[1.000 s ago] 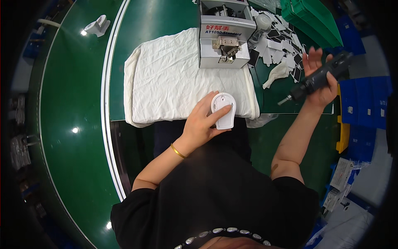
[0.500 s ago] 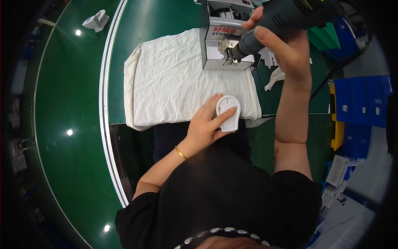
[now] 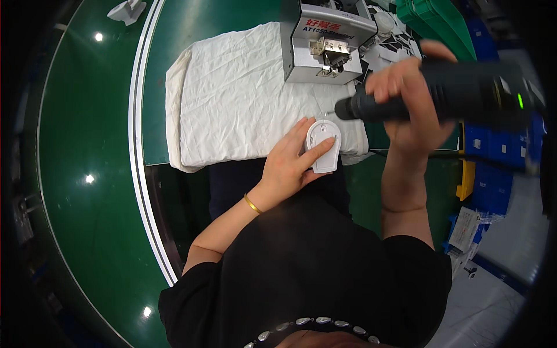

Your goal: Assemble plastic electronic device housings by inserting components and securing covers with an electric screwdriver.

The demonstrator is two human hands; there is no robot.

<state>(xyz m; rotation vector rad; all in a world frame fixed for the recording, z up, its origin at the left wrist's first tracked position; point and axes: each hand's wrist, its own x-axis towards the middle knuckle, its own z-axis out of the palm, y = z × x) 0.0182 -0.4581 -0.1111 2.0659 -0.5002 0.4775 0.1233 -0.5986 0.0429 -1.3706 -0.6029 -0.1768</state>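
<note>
My left hand (image 3: 284,168) grips a white, rounded plastic housing (image 3: 328,161) at the front edge of a white cloth pad (image 3: 232,98). My thumb lies across its recessed face, where small screw holes show. To the right, my right hand (image 3: 412,101) is wrapped round a dark electric screwdriver (image 3: 470,90), held nearly level with a green light on it. Its bit points left, just above the housing and apart from it; a small bright bit of metal shows at the tip, too blurred to name. Behind stands a grey screw feeder (image 3: 297,66).
At the back right are a green bin (image 3: 441,23) and loose white parts (image 3: 389,55). Blue bins (image 3: 493,188) stand at the right, and the screwdriver's black cord (image 3: 487,161) trails there. Another white part (image 3: 126,11) lies on the green surface at far left.
My right hand has drawn the screwdriver away from the screw feeder, toward me and to the right, turning it level. My left hand still holds the housing. The view has shifted slightly.
</note>
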